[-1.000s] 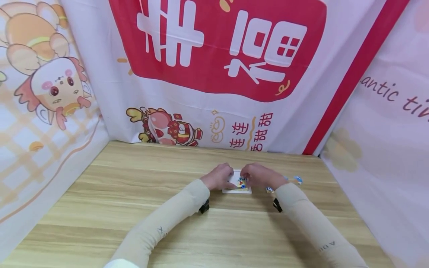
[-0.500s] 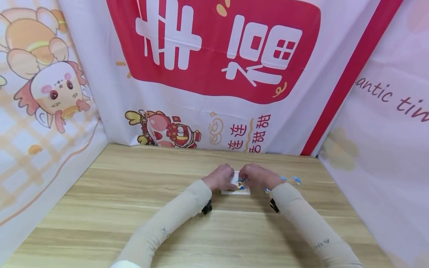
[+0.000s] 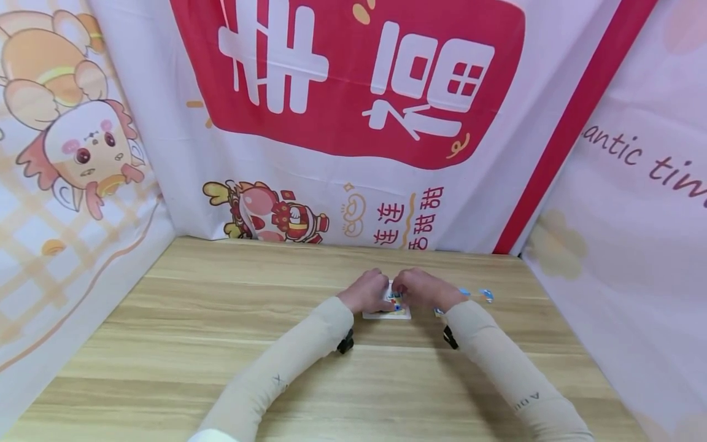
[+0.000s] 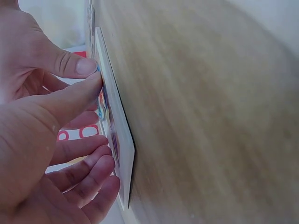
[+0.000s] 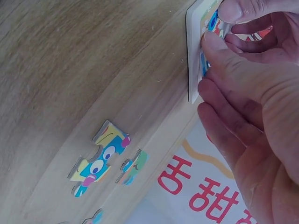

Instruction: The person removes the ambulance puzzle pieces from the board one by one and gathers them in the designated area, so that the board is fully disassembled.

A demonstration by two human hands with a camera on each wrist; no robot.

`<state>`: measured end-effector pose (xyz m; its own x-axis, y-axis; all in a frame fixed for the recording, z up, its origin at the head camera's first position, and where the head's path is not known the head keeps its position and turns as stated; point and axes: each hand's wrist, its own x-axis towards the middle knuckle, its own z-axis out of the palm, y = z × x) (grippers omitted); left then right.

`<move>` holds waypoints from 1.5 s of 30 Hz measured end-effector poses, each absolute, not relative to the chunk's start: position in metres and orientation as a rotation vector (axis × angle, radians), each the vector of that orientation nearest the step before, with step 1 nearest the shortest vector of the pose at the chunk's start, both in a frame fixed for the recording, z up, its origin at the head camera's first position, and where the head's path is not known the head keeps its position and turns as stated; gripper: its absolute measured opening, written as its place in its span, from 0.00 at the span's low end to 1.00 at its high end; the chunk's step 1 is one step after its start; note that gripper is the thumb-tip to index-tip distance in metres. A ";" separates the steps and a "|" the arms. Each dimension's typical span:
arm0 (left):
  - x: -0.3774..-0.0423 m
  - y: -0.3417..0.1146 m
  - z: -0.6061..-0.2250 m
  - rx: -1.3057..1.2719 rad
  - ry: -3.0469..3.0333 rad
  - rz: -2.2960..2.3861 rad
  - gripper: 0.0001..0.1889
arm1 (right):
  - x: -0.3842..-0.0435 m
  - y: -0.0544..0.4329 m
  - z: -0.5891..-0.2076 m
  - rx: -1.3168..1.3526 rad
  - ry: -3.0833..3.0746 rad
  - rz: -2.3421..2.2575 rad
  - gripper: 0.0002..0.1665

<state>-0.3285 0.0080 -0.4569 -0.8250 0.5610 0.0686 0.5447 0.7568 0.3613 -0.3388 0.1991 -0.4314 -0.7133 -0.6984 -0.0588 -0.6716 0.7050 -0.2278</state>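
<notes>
A small white-framed jigsaw tray (image 3: 386, 317) with colourful pieces in it lies on the wooden table, between both hands in the head view. My left hand (image 3: 367, 291) is over its left part; in the left wrist view the thumb (image 4: 77, 93) is stretched out over the tray and the other fingertips touch its face. The right hand (image 3: 422, 288) reaches in from the other side. In the right wrist view its thumb tip (image 5: 214, 41) is on the pieces, beside a blue piece (image 5: 203, 64). Whether the right fingers pinch a piece is hidden. The two thumb tips nearly meet.
Loose jigsaw pieces lie right of the tray: a blue and yellow one with eyes (image 5: 103, 156), a green and blue one (image 5: 132, 167), and another partly cut off (image 5: 95, 217). A printed cloth (image 3: 353, 141) hangs along the table's back edge.
Both hands stay at the tray with only slight finger shifts; the left hand has edged a little nearer the right one. The head view has shifted slightly.
</notes>
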 end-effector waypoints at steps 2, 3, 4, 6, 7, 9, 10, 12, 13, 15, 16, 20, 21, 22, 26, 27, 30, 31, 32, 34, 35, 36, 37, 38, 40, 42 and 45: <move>-0.328 0.008 -0.457 0.908 2.902 0.583 0.24 | -0.338 0.201 -0.430 -1.121 2.778 -0.298 0.16; -0.328 0.008 -0.456 0.905 2.902 0.586 0.25 | -0.337 0.201 -0.430 -1.121 2.779 -0.313 0.17; -0.328 0.008 -0.456 0.902 2.900 0.592 0.25 | -0.337 0.202 -0.429 -1.128 2.781 -0.321 0.17; -0.328 0.009 -0.454 0.890 2.893 0.604 0.26 | -0.336 0.203 -0.426 -1.140 2.784 -0.336 0.16; -0.328 0.009 -0.454 0.887 2.892 0.609 0.26 | -0.336 0.204 -0.425 -1.143 2.784 -0.344 0.16; -0.327 0.009 -0.452 0.881 2.891 0.619 0.26 | -0.336 0.205 -0.424 -1.158 2.782 -0.358 0.14; -0.327 0.009 -0.452 0.880 2.891 0.621 0.26 | -0.336 0.206 -0.423 -1.171 2.787 -0.358 0.13; -0.327 0.009 -0.452 0.879 2.890 0.625 0.26 | -0.337 0.207 -0.422 -1.186 2.791 -0.382 0.10; -0.327 0.010 -0.452 0.879 2.890 0.622 0.26 | -0.338 0.207 -0.422 -1.189 2.795 -0.391 0.09; -0.327 0.010 -0.453 0.879 2.889 0.617 0.26 | -0.338 0.208 -0.421 -1.200 2.795 -0.410 0.08; -0.327 0.010 -0.454 0.876 2.887 0.618 0.26 | -0.338 0.208 -0.420 -1.201 2.791 -0.417 0.07; -0.327 0.010 -0.454 0.859 2.893 0.626 0.26 | -0.338 0.208 -0.418 -1.171 2.756 -0.436 0.06; -0.327 0.010 -0.454 0.855 2.895 0.628 0.26 | -0.338 0.209 -0.417 -1.167 2.749 -0.438 0.06; -0.327 0.010 -0.454 0.854 2.899 0.628 0.26 | -0.337 0.209 -0.417 -1.167 2.744 -0.440 0.06; -0.327 0.010 -0.454 0.868 2.908 0.608 0.27 | -0.339 0.214 -0.418 -1.134 2.757 -0.473 0.06; -0.326 0.010 -0.454 0.873 2.909 0.597 0.27 | -0.339 0.217 -0.418 -1.112 2.765 -0.490 0.07; -0.326 0.011 -0.455 0.868 2.904 0.582 0.28 | -0.341 0.227 -0.416 -1.040 2.783 -0.553 0.09; -0.326 0.011 -0.455 0.864 2.903 0.580 0.28 | -0.341 0.231 -0.414 -1.015 2.783 -0.575 0.08; -0.325 0.011 -0.455 0.856 2.899 0.580 0.28 | -0.341 0.235 -0.413 -0.993 2.780 -0.595 0.08; -0.325 0.012 -0.455 0.843 2.898 0.583 0.28 | -0.340 0.245 -0.410 -0.966 2.775 -0.621 0.07; -0.325 0.012 -0.455 0.841 2.902 0.580 0.28 | -0.339 0.251 -0.409 -0.955 2.777 -0.627 0.07; -0.324 0.012 -0.455 0.840 2.904 0.579 0.28 | -0.339 0.257 -0.408 -0.937 2.776 -0.631 0.07; -0.324 0.011 -0.455 0.841 2.905 0.580 0.28 | -0.337 0.263 -0.407 -0.915 2.784 -0.630 0.07; -0.324 0.011 -0.455 0.843 2.907 0.579 0.28 | -0.336 0.270 -0.407 -0.901 2.789 -0.626 0.07; -0.324 0.011 -0.455 0.845 2.910 0.579 0.28 | -0.333 0.285 -0.405 -0.900 2.804 -0.610 0.06; -0.324 0.011 -0.455 0.850 2.912 0.583 0.28 | -0.329 0.299 -0.403 -0.888 2.810 -0.597 0.06; -0.324 0.010 -0.455 0.847 2.911 0.590 0.28 | -0.322 0.320 -0.399 -0.872 2.815 -0.581 0.05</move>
<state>-0.3243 0.0101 -0.4555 -0.8482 0.5267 0.0551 0.5066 0.7766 0.3745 -0.3222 0.3205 -0.3989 -0.8227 -0.5682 -0.0172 -0.5149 0.7576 -0.4011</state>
